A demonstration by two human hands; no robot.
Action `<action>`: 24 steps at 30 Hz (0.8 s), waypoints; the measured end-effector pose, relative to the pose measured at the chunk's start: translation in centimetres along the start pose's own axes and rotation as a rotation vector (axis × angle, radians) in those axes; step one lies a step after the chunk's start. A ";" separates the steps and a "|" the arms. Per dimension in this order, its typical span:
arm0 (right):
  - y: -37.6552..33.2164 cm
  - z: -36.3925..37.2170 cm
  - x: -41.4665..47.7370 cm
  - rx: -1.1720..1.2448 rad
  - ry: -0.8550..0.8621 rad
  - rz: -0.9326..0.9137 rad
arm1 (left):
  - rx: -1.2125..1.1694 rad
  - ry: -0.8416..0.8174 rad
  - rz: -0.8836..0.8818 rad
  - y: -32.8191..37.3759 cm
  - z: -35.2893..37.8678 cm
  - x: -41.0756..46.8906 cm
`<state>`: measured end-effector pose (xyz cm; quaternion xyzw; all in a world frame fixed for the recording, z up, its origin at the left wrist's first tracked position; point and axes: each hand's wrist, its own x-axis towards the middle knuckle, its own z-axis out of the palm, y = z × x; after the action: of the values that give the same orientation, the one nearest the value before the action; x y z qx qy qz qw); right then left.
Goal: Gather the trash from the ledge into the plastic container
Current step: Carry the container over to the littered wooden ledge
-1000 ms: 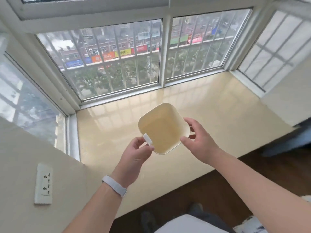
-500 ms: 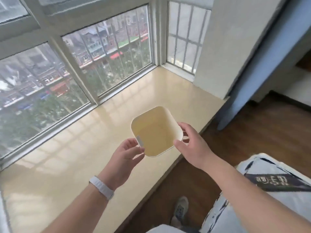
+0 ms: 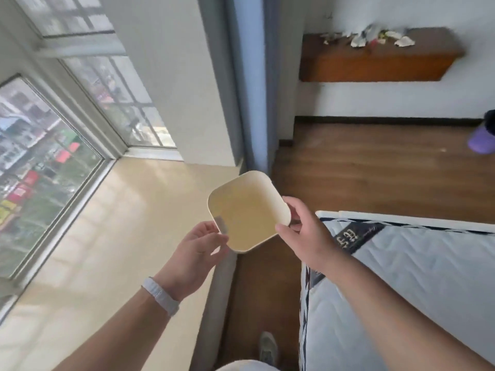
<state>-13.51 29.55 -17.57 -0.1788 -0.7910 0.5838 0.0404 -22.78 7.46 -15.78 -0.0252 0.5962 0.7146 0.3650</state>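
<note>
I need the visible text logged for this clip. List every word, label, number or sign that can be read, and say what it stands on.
No text can be quoted; nothing reads clearly.
On the mattress label: pale characters on a dark band, upside down and blurred, unreadable.
On the shop signs outside the window: red and yellow boards, too small and blurred to read.
On the plastic container: a grey tab at the rim, no text visible.

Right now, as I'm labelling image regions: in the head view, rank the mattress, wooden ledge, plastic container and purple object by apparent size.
mattress
wooden ledge
plastic container, nearer the camera, so inflated
purple object, cut by the frame edge
</note>
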 end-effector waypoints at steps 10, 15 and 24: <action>0.8 -5.6 2.4 0.017 0.184 0.059 | 0.096 -0.155 -0.039 2.0 5.4 7.1; 0.8 -7.7 6.2 -0.031 0.242 0.094 | 0.131 -0.206 -0.060 3.3 6.6 12.5; -0.8 -10.4 20.1 -0.060 0.229 0.160 | 0.148 -0.218 -0.051 10.1 7.3 24.9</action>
<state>-29.59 45.45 -16.48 -0.3079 -0.7815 0.5369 0.0785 -43.69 25.87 -16.99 0.0646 0.6033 0.6575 0.4467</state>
